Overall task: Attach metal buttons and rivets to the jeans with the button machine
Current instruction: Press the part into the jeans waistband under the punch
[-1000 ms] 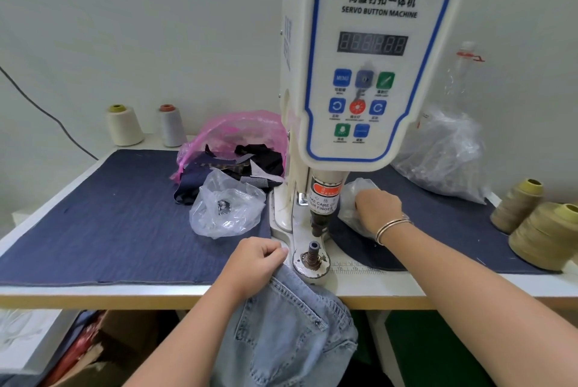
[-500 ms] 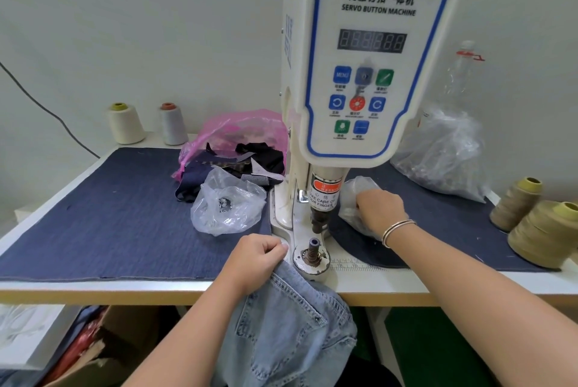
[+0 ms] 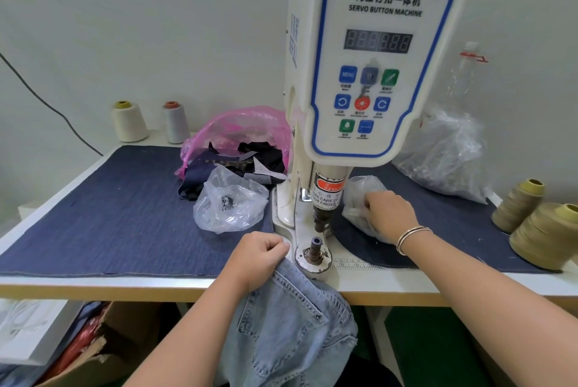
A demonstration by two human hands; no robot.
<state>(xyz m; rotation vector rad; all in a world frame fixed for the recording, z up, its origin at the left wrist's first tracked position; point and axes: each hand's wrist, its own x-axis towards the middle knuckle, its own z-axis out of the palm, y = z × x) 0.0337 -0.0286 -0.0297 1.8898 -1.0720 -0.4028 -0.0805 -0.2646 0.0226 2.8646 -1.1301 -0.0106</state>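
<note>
Left hand [image 3: 259, 256]: curled into a fist, gripping top edge of jeans [image 3: 291, 327] at front edge of desk [image 3: 93, 285], just left of machine's lower post [image 3: 315, 247]. Jeans: light blue, hanging off desk edge toward lap.

Right hand [image 3: 387, 214]: fingers bent into a small clear bag [image 3: 359, 199] just right of button machine [image 3: 369, 73]; pinching or not, cannot tell, fingertips hidden in plastic. Bangles [image 3: 411, 236] on wrist.

Button machine: white, upright, blue-edged panel, dark display, coloured keys; red warning label above plunger.

Left of machine: clear bag with metal pieces [image 3: 230, 203], then pink bag [image 3: 240, 130] with dark fabric scraps.

Far left: two thread cones [image 3: 128, 122] by wall. Far right: large clear bag [image 3: 447, 155], two olive thread cones [image 3: 544, 236].

Dark blue cloth [image 3: 109, 214] spread over desk.
</note>
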